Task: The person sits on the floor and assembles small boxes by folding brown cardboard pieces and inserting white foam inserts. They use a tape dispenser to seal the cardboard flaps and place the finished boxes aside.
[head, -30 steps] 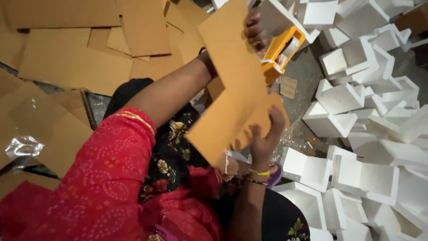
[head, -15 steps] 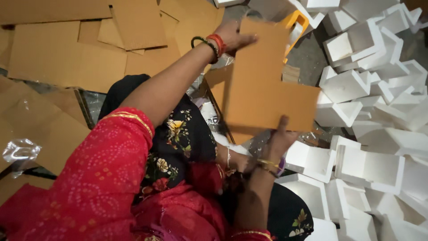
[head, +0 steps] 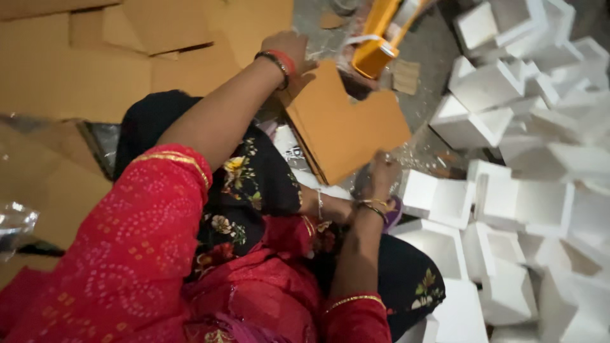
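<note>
A view from a head-worn camera looks down at a seated person in a red dotted sleeve and a black floral garment. Both hands grasp 1 piece of brown cardboard (head: 346, 130), cut with a notch along its upper edge and held tilted above the lap, between the 2 hands.

The left hand (head: 291, 54) grips the cardboard's upper left corner, fingers closed over the edge; a red and dark bangle circles that wrist. The right hand (head: 376, 181) pinches the cardboard's lower right edge from below, fingers curled around it, with thin bangles at the wrist.

Just beyond the left hand, a yellow tape dispenser (head: 375, 44) lies on the grey floor (head: 432, 47), near the cardboard's top edge but not touching it. A small cardboard scrap (head: 405, 76) lies just beside the dispenser.

To the right of the right hand, a heap of white foam corner blocks (head: 508, 159) spreads across the floor; the nearest blocks sit just beside that hand and against the person's knee.

To the left of the left arm, flat sheets of brown cardboard (head: 95, 70) cover the floor in overlapping layers. At the far left edge, well apart from both hands, a crumpled piece of clear plastic film (head: 13, 222) lies on those sheets.
</note>
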